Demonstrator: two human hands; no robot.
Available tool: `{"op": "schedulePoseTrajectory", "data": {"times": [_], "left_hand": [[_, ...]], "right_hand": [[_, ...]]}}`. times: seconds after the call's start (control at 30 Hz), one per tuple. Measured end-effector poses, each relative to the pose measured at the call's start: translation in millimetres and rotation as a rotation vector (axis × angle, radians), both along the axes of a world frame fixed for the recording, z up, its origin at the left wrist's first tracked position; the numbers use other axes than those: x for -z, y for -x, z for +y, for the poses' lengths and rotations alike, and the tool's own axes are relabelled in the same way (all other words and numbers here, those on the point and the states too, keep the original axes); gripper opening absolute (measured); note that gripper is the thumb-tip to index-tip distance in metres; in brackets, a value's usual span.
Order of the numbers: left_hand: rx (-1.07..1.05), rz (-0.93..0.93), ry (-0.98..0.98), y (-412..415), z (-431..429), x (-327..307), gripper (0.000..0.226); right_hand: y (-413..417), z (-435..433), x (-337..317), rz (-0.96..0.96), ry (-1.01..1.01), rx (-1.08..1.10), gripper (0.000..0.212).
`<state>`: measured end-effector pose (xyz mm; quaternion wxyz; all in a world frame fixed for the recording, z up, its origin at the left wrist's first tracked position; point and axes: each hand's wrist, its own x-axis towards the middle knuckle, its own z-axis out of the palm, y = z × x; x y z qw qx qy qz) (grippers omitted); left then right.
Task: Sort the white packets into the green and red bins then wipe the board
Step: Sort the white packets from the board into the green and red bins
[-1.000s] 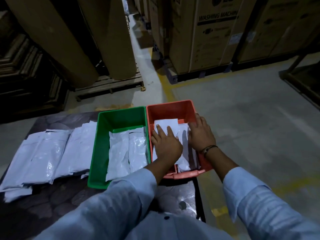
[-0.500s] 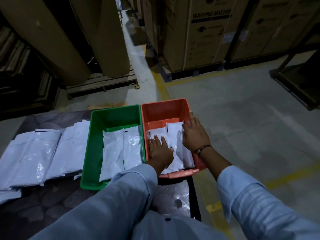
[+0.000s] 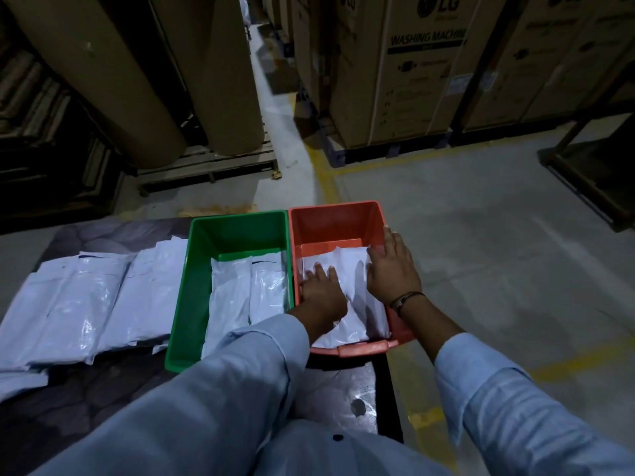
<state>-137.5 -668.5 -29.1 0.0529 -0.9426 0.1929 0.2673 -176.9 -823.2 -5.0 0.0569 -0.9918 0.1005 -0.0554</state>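
Observation:
The red bin [image 3: 336, 221] stands at the board's right end, touching the green bin [image 3: 192, 286]. White packets [image 3: 350, 269] lie overlapping in the red bin. My left hand [image 3: 323, 290] rests flat on them at the near left, fingers apart. My right hand [image 3: 391, 269] lies flat along the bin's right wall, its thumb on a packet's far corner. Two white packets [image 3: 240, 297] lie side by side in the green bin. Several more packets [image 3: 86, 304] lie spread on the dark board [image 3: 86, 389] to the left.
The board's right edge [image 3: 388, 389] ends just under the red bin, which overhangs it toward the concrete floor [image 3: 498, 269]. Large cardboard rolls on a pallet [image 3: 206, 163] and washing machine cartons [image 3: 412, 80] stand beyond the board.
My left hand has drawn back toward the red bin's near end, and the packet under it slid down with it. My right hand has stayed by the right wall.

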Motion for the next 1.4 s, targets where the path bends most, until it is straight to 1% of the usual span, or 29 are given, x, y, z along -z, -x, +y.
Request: {"op": "schedulePoseTrajectory", "data": {"times": [0.07, 0.13, 0.2, 0.27, 0.37, 0.5, 0.83, 0.97, 1.1, 1.4], "left_hand": [[0.086, -0.154, 0.057, -1, 2, -15, 0.077], [0.155, -0.312, 0.163, -6, 7, -32, 0.067], [0.144, -0.412, 0.245, -14, 20, -52, 0.062], [0.091, -0.451, 0.279, -22, 39, -72, 0.064], [-0.001, -0.479, 0.251, -31, 77, -90, 0.066], [-0.14, -0.519, 0.269, -43, 138, -92, 0.059], [-0.27, -0.615, 0.306, -58, 311, -89, 0.052], [-0.315, -0.596, 0.315, -64, 383, -79, 0.05], [-0.361, -0.57, 0.32, -67, 453, -67, 0.051], [-0.429, -0.481, 0.352, -67, 537, -44, 0.059]], "right_hand": [[-5, 7, -5, -0.018, -0.02, 0.003, 0.055], [-13, 16, -11, -0.058, -0.039, -0.01, 0.05], [-23, 30, -19, -0.087, -0.072, -0.027, 0.048], [-34, 47, -28, -0.092, -0.09, -0.05, 0.05], [-51, 77, -37, -0.129, -0.114, -0.087, 0.048], [-67, 128, -45, -0.125, -0.129, -0.141, 0.048], [-103, 287, -51, -0.122, -0.102, -0.251, 0.049], [-110, 355, -50, -0.098, -0.088, -0.279, 0.045], [-114, 421, -42, -0.086, -0.096, -0.301, 0.047], [-105, 503, -22, -0.035, -0.089, -0.278, 0.044]]}}
